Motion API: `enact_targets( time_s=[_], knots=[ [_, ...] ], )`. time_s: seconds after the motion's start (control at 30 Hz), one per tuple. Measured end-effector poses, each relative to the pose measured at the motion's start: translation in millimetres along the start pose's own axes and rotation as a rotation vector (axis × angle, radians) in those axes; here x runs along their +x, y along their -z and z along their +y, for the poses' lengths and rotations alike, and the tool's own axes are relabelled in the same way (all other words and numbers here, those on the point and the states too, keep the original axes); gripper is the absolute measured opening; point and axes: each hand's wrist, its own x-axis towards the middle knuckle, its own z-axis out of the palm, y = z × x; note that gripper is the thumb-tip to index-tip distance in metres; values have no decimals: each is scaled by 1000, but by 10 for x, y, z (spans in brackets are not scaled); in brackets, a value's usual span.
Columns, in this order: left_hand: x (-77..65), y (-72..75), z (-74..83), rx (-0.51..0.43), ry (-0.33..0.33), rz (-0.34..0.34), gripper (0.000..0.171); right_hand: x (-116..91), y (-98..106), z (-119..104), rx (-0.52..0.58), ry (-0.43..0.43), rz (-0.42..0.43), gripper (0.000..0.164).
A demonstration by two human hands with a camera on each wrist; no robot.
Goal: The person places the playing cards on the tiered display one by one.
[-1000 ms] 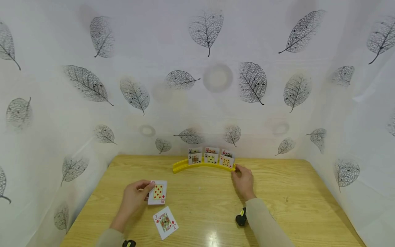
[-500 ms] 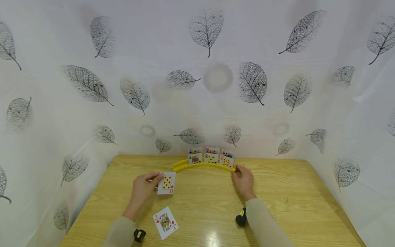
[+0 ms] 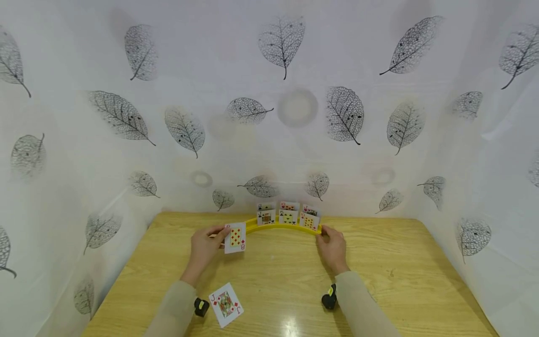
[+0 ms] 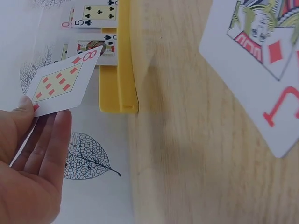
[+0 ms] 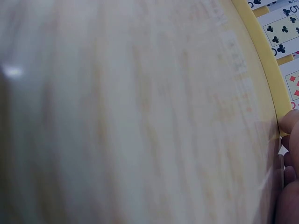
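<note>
My left hand [image 3: 204, 249] pinches the eight of diamonds [image 3: 235, 238] between thumb and fingers, face toward me. In the left wrist view the card [image 4: 63, 84] tilts near the left end of a curved yellow card holder [image 4: 108, 88], partly overlapping the cards behind. Two rows of playing cards stand upright in the holder's grooves; among the front ones are a black jack [image 3: 266, 216], the five of clubs [image 5: 283, 30] and the ten of diamonds [image 3: 309, 220]. At the holder's right end, my right hand [image 3: 334, 249] grips its tip with thumb and fingers.
A jack of diamonds [image 3: 226, 305] lies face up on the wooden table [image 3: 278, 276], close to the left forearm. Behind the holder hangs a white curtain [image 3: 269, 154] with a leaf print. Black wrist devices sit at both sleeves.
My left hand has carried the eight of diamonds forward and right, up to the holder's left end. The right hand stays where it was.
</note>
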Motion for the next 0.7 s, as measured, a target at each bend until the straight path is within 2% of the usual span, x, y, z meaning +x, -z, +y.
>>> enact_targets(
  time_s=[0.37, 0.7],
  knots=[
    [199, -101, 30, -21, -28, 15, 25, 9, -5, 0, -5, 14, 11, 41],
    [316, -175, 8, -15, -56, 23, 24, -7, 1, -6, -13, 22, 15, 40]
  ],
)
